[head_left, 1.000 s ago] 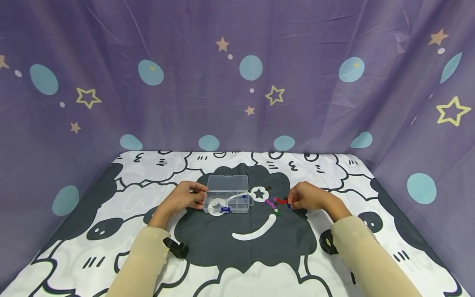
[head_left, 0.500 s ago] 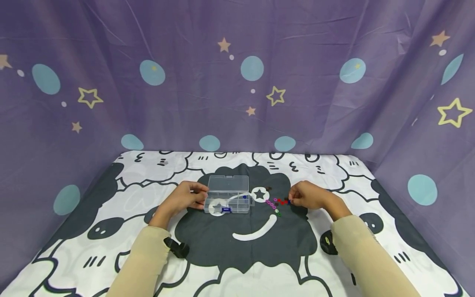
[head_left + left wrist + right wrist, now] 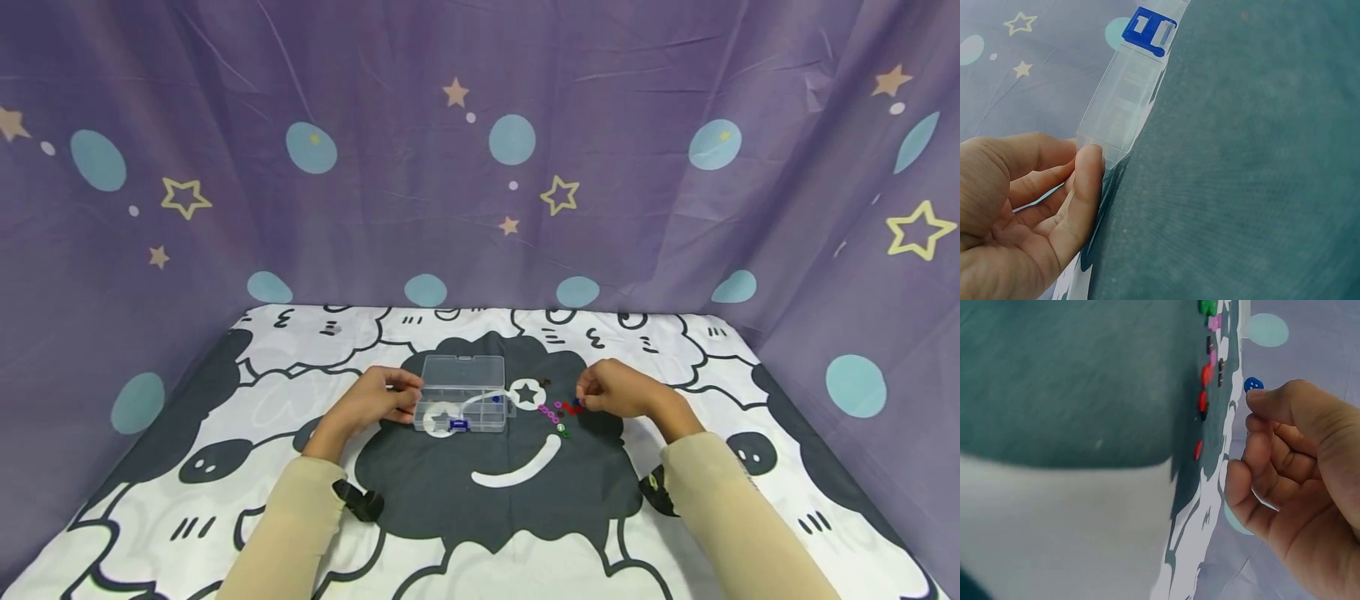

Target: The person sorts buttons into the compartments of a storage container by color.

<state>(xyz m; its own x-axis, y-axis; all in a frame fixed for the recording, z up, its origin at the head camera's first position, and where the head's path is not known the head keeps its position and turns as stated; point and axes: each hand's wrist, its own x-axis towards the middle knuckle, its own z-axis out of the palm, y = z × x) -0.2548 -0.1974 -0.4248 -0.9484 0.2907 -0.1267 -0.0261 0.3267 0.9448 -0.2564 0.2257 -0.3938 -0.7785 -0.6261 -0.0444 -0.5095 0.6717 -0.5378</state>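
A clear compartment box (image 3: 463, 372) stands on the cloth with its lid raised and a blue latch (image 3: 1149, 31) at its front. My left hand (image 3: 381, 396) grips the left end of the box between thumb and fingers. Inside one compartment at the right lies a small blue piece (image 3: 496, 399). My right hand (image 3: 618, 388) pinches a small blue button (image 3: 1254, 384) between thumb and finger, raised off the cloth. Below that hand lie several small red buttons (image 3: 1202, 400), with dark ones among them. A green button (image 3: 1208, 306) lies farther along.
Pink pieces (image 3: 550, 414) lie in a line between the box and the red buttons. Small brown pieces (image 3: 546, 381) rest farther back. A patterned cloth (image 3: 495, 508) covers the table, and a purple curtain (image 3: 420, 233) hangs behind it.
My right hand has picked the blue button up off the cloth, rising and moving slightly left with it. The left hand stays at the box.
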